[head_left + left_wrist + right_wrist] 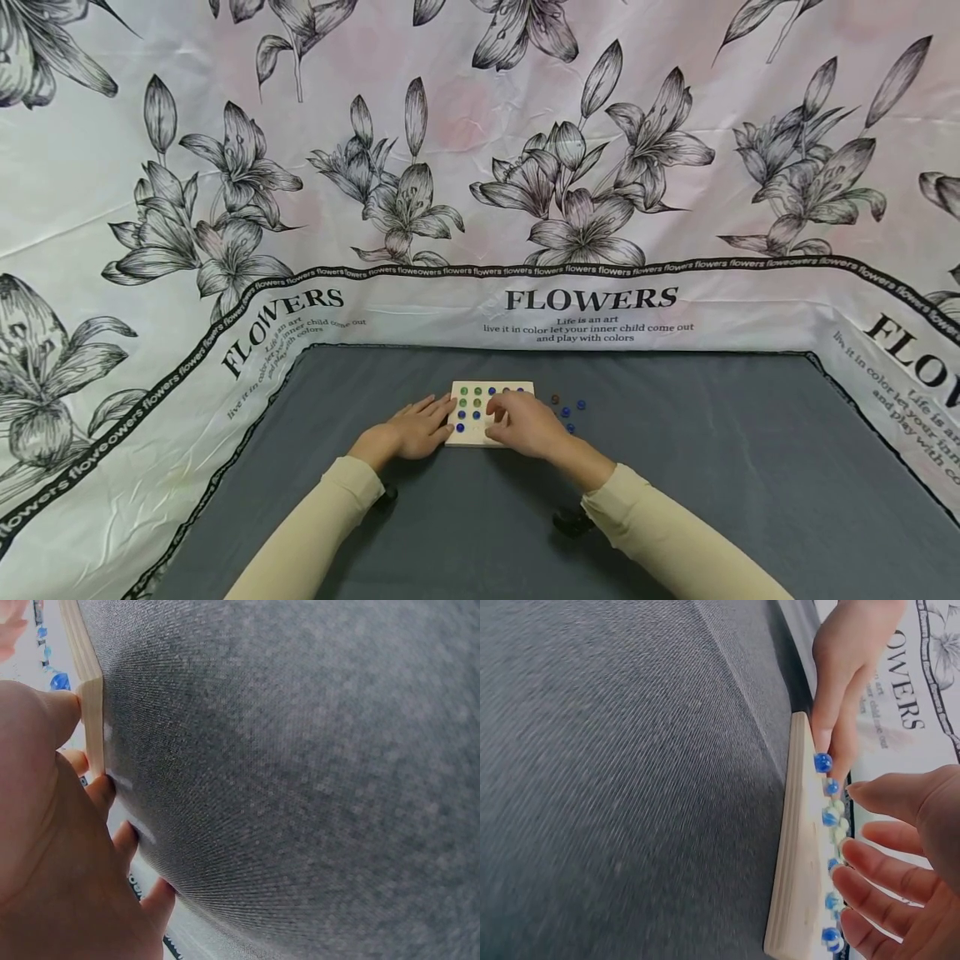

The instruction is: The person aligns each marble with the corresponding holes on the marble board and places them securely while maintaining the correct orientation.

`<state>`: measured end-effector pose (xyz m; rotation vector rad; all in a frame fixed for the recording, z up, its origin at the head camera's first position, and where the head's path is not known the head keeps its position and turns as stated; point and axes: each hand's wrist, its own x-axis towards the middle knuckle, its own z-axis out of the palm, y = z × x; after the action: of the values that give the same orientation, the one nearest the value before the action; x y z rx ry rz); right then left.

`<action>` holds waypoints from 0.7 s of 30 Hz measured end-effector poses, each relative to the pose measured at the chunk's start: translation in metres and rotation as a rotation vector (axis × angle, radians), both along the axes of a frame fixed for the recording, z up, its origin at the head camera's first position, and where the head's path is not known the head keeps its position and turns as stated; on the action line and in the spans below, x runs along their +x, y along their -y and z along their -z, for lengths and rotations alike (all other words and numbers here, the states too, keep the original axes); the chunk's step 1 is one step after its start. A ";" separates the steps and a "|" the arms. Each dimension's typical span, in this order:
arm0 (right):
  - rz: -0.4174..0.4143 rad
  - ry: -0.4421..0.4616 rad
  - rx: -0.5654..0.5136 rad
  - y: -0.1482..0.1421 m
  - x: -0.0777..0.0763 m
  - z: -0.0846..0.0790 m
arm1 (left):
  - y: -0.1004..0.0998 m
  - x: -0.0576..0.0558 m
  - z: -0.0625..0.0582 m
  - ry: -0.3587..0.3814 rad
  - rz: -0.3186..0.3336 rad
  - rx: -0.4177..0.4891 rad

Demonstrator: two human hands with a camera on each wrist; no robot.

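A pale wooden board [478, 438] holds green marbles [464, 402] and blue marbles [461, 427] in rows on its top. My left hand [417, 428] lies at the board's left end, with the thumb touching its edge [92, 720] in the left wrist view and the fingers spread along the side. Over the right part of the board hovers my right hand [528, 423], hiding some of its rows. In the right wrist view its thumb [889, 795] and fingers are bent loosely and stand apart, with no marble between them. The fingertips are close above the blue marbles [830, 817].
Loose blue marbles [581, 405] and a brown marble [555, 400] lie on the grey cloth [712, 467] just right of the board. Behind the table hangs a white flower-printed curtain [420, 308], which also runs along both sides.
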<state>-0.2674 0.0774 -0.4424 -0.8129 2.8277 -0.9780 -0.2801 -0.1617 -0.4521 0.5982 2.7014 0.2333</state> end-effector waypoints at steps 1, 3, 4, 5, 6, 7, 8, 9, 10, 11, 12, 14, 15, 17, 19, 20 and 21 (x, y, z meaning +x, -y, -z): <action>-0.003 -0.003 -0.003 -0.002 0.001 -0.001 | 0.000 0.000 0.000 0.002 -0.002 0.000; -0.009 -0.006 -0.004 -0.007 0.004 -0.002 | 0.000 0.000 0.001 0.002 -0.002 -0.001; -0.013 -0.011 -0.004 -0.009 0.005 -0.003 | 0.001 0.000 0.001 0.002 -0.003 0.001; -0.014 -0.015 -0.007 -0.011 0.006 -0.003 | 0.001 0.001 0.001 0.001 -0.003 0.002; -0.015 -0.017 -0.012 -0.014 0.007 -0.004 | 0.001 0.001 0.001 -0.001 -0.002 0.004; -0.016 -0.018 -0.013 -0.016 0.008 -0.004 | 0.001 0.001 0.001 -0.003 0.000 0.004; -0.018 -0.018 -0.012 -0.019 0.009 -0.004 | 0.002 0.001 0.000 -0.004 0.002 0.005; -0.018 -0.020 -0.013 -0.021 0.009 -0.005 | 0.001 0.002 0.000 -0.005 0.004 0.006; -0.018 -0.020 -0.016 -0.023 0.010 -0.005 | 0.001 0.002 0.000 -0.006 0.005 0.007; -0.017 -0.020 -0.019 -0.025 0.010 -0.005 | 0.001 0.002 0.000 -0.007 0.006 0.007; -0.018 -0.023 -0.018 -0.028 0.010 -0.005 | 0.001 0.001 0.000 -0.006 0.006 0.008; -0.021 -0.032 -0.016 -0.032 0.011 -0.005 | 0.002 0.001 0.000 -0.008 0.005 0.013; -0.024 -0.038 -0.017 -0.035 0.011 -0.005 | 0.002 0.000 0.001 -0.009 0.006 0.011; -0.029 -0.058 -0.014 -0.039 0.011 -0.006 | 0.002 0.000 0.002 -0.011 0.005 0.012; -0.036 -0.075 -0.007 -0.044 0.012 -0.007 | 0.002 -0.001 0.002 -0.014 0.006 0.009; -0.035 -0.079 -0.005 -0.047 0.012 -0.007 | 0.002 -0.001 0.002 -0.015 0.006 0.007; -0.032 -0.082 -0.002 -0.049 0.012 -0.008 | 0.002 0.000 0.002 -0.015 0.005 0.008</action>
<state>-0.2556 0.1268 -0.4347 -0.9171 2.8722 -0.9658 -0.2806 -0.1638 -0.4541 0.6114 2.7138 0.2391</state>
